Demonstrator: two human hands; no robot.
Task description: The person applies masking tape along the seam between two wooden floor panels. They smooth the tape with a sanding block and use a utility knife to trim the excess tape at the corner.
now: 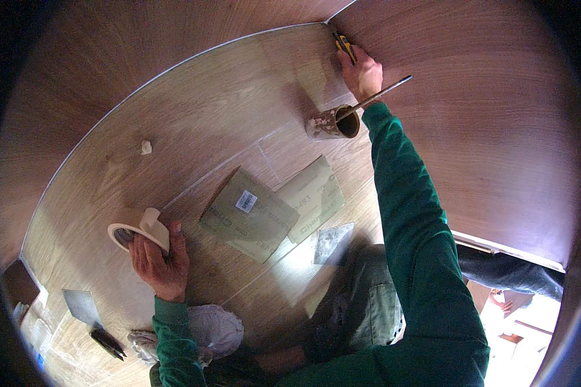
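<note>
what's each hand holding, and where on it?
Left hand holds a roll of masking tape by its near rim. Right hand holds a yellow-and-black utility knife by the handle's rear end, at the floor-wall corner.

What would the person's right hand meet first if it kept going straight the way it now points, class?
The right hand, holding a yellow utility knife, points up towards the corner where the floor meets the brown wall panels. It would probably meet that corner joint first; nothing else shows in between, though depth is hard to judge.

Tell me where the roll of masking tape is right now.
In the head view the roll of masking tape lies on the wooden floor at the lower left, held by the left hand, left of the sandpaper sheets.
</note>
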